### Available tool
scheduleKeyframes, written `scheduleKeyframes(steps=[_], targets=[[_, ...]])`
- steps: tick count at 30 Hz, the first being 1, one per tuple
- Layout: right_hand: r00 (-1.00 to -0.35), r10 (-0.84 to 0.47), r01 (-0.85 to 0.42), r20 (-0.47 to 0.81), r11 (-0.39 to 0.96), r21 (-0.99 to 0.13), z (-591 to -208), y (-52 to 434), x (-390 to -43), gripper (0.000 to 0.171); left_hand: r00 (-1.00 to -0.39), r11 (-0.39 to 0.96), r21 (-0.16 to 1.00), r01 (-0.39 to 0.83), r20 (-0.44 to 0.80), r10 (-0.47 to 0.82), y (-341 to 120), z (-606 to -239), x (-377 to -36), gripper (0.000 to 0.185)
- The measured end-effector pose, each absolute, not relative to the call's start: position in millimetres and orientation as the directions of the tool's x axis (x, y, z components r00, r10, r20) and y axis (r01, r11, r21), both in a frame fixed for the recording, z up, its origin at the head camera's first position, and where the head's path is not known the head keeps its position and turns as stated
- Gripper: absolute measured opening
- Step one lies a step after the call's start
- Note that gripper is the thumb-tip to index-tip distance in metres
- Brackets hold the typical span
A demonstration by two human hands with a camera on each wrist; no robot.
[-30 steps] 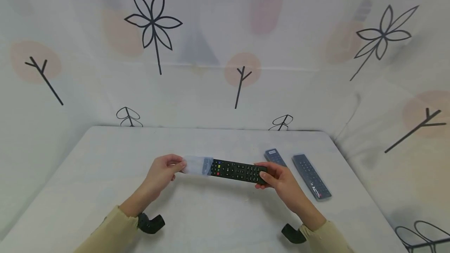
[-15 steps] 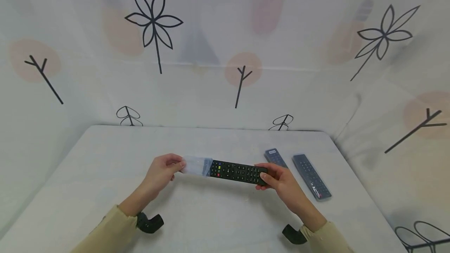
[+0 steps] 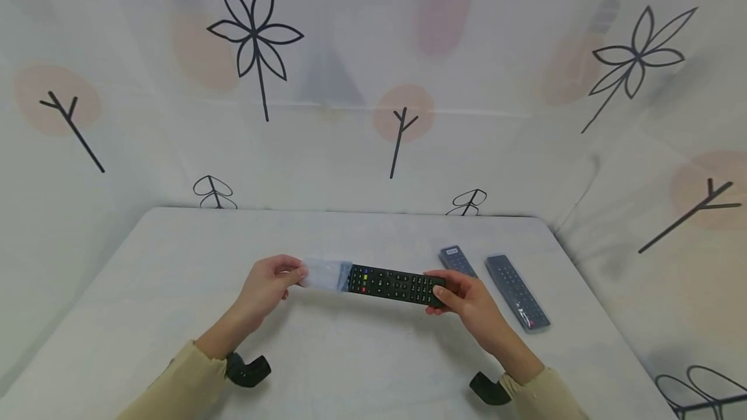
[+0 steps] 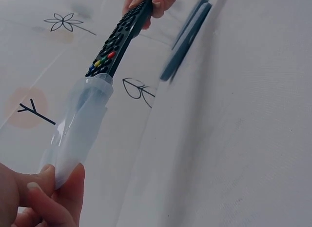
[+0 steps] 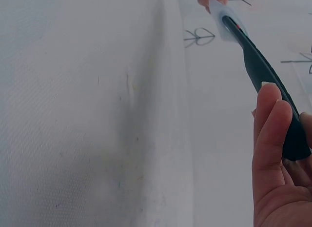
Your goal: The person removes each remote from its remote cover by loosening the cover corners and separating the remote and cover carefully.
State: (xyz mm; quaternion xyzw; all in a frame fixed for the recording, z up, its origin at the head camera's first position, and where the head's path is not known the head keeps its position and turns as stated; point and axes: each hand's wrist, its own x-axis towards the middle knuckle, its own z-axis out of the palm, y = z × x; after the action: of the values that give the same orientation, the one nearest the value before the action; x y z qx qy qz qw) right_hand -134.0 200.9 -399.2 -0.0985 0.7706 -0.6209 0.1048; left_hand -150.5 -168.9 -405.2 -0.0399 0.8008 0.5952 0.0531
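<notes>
On the left we see the left hand (image 3: 270, 280) pinching the closed end of a clear plastic sleeve (image 3: 322, 275) between thumb and fingers. The sleeve's mouth faces right and surrounds the tip of a black remote (image 3: 393, 284), held above the table (image 3: 192, 258); the rest of the sleeve looks slack. To the right, the right hand (image 3: 469, 297) grips the remote's other end, thumb on top. We judge the step in hand to be sliding remote and sleeve along each other (we cannot tell which way), so the next move calls for keeping them in line. Farther right lie a partly hidden remote (image 3: 457, 258) and a full-length remote (image 3: 517, 293), both hazy, perhaps wrapped in plastic too.
</notes>
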Motion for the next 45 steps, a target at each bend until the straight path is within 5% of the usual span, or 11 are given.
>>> scheduleKeyframes(steps=[28,45], targets=[[-0.972,-0.232,-0.008,-0.035,0.182,-0.983,-403.6,206.7,-133.0,0.037,-0.990,0.253,0.958,-0.135,-0.120,-0.073,-184.5,-408.8,-151.0,0.028],[-0.965,-0.256,0.013,-0.060,0.182,-0.983,-409.0,208.2,-133.3,0.038,-0.979,0.332,0.937,-0.109,-0.159,0.128,-203.3,-405.0,-152.8,0.027]])
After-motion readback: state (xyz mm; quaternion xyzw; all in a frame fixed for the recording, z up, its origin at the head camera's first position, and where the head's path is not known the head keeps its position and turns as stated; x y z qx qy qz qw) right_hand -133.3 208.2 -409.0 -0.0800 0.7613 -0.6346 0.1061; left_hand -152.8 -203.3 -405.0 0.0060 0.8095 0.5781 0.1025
